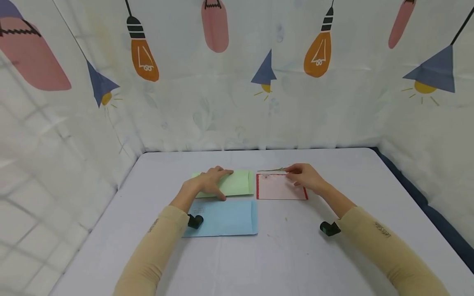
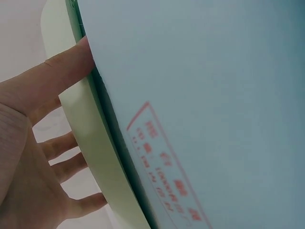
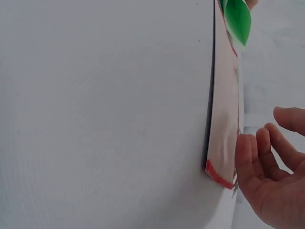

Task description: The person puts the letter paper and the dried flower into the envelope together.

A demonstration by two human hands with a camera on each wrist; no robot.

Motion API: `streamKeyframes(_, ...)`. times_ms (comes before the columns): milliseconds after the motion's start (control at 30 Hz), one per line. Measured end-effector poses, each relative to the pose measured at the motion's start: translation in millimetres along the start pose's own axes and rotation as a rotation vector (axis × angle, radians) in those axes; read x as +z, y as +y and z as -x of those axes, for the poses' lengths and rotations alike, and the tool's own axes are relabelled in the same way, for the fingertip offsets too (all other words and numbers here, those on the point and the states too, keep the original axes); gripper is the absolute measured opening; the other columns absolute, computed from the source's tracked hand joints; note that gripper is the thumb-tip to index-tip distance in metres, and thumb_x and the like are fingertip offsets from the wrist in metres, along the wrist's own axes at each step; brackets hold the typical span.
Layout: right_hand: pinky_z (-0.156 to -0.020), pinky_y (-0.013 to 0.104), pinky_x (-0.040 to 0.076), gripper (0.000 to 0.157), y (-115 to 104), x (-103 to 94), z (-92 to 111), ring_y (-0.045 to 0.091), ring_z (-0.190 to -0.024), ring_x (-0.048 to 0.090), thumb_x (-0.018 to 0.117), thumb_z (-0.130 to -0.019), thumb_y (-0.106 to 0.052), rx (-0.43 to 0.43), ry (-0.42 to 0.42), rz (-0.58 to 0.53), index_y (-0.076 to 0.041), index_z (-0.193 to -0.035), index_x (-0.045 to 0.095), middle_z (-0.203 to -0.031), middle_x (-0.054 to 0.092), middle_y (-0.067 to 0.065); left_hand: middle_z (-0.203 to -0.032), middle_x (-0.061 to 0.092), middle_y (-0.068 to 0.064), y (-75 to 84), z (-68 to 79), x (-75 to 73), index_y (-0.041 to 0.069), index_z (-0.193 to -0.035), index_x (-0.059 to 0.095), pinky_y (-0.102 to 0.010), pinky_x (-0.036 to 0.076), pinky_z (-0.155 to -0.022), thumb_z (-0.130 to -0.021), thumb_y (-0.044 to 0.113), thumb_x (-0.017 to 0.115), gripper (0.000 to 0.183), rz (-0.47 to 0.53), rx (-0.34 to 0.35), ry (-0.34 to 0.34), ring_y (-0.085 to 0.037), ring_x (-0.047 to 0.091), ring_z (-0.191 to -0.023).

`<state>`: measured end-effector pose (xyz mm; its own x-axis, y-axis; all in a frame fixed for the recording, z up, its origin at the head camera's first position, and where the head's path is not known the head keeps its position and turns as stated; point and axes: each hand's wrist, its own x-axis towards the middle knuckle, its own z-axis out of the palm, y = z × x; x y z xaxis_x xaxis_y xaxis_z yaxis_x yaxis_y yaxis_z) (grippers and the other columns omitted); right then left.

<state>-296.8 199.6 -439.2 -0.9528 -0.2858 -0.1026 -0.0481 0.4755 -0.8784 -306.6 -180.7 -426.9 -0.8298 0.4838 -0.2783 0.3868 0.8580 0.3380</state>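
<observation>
Stem of thin greenish shape (image 1: 270, 170) is seen just beyond the far edge of pale-pink rectangular paper with red ends (image 1: 275, 190), its long axis running left from the right hand (image 1: 306, 177), which is the nearer one. Right grip looks narrow, but I cannot tell whether it pinches the stem. The left hand (image 1: 211, 181), with wide grip, lies across light-green paper envelope (image 1: 238, 184); closer to the person, light-blue paper envelope (image 1: 229, 220) rests on white-covered bench (image 1: 281, 263).

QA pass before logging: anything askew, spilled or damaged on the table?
Nothing clearly wrong. The blue envelope, green envelope and pink envelope look roughly square. Only small specks, cause unclear, break the plain white tabletop.
</observation>
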Motion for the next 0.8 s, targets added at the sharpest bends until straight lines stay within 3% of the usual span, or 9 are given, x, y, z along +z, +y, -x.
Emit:
streamKeyframes(367, -0.076, 0.035, 0.052, 0.039, 20, -24.0, 7, 0.027, -0.090, 0.059, 0.062, -0.103, -0.017, 0.053, 0.067, 0.071, 0.006, -0.134, 0.060, -0.119, 0.064, 0.019, -0.157, 0.034, -0.013, 1.2, 2.0, -0.7, 0.026, -0.162, 0.033, -0.063, 0.037, -0.105, -0.080, 0.039, 0.088, 0.099, -0.013, -0.020, 0.003, -0.035, 0.036, -0.141)
streamKeyframes(800, -0.067, 0.031, 0.051, 0.039, 30, -28.9, 2, 0.020, -0.078, 0.055, 0.065, -0.100, -0.016, 0.101, 0.102, 0.133, 0.008, -0.131, 0.061, -0.106, 0.063, 0.016, -0.155, 0.036, -0.012, 0.1, 1.6, 0.8, 0.026, -0.162, 0.034, -0.062, 0.038, -0.106, -0.080, 0.040, 0.088, 0.100, -0.009, -0.014, 0.010, -0.034, 0.037, -0.139)
